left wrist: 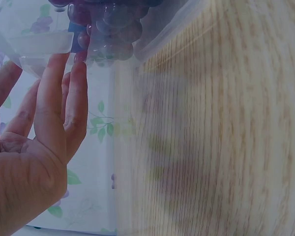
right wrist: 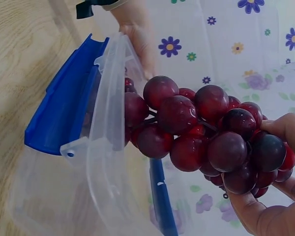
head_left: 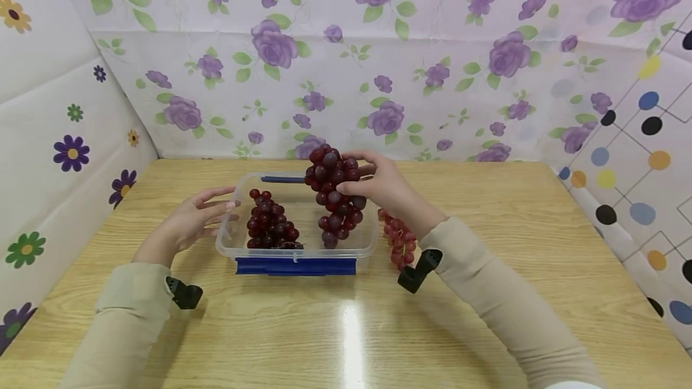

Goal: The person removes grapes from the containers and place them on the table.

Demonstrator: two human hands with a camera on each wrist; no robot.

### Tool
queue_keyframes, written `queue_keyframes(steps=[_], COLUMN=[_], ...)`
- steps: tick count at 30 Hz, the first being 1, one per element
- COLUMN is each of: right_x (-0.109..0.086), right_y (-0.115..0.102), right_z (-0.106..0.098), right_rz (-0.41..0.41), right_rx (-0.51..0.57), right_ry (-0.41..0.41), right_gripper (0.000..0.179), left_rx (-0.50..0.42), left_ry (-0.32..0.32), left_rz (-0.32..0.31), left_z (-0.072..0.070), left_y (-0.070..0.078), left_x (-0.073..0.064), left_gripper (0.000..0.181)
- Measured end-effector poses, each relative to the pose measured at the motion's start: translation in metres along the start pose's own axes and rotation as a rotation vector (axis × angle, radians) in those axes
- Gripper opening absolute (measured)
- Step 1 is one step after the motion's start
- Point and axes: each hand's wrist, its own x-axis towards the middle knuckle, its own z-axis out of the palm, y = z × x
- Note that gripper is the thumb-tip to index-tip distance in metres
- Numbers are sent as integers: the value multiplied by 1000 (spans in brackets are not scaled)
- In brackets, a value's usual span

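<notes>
My right hand [head_left: 381, 182] grips a dark red bunch of grapes [head_left: 332, 182] near its top, and the bunch hangs over the right half of a clear plastic box [head_left: 229, 252]. In the right wrist view the thumb and fingers press on the held grapes [right wrist: 177, 115], whose lower end dips behind the box's rim. Another dark bunch of grapes [head_left: 268, 221] lies inside the box on the left. My left hand [head_left: 189, 221] rests against the box's left side with its fingers extended; the left wrist view shows the fingertips [left wrist: 78, 73] at the clear wall.
Right of the box, a lighter red bunch of grapes [head_left: 397, 239] lies on the wooden table [head_left: 270, 329], partly under my right wrist. A blue latch flap [head_left: 294, 266] hangs open along the box's front. Flowered cloth [head_left: 335, 77] stands behind the table.
</notes>
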Motion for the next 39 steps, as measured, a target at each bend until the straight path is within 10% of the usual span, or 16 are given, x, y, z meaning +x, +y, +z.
queue_keyframes(steps=[39], right_x=[-33], right_y=[3], right_z=[-75], right_rz=[13], right_rx=[22], right_ry=[92], right_gripper=[60], left_rx=[23], left_ry=[6], left_rz=[-20], left_z=[1], left_y=[4], left_x=[-2], left_gripper=[68])
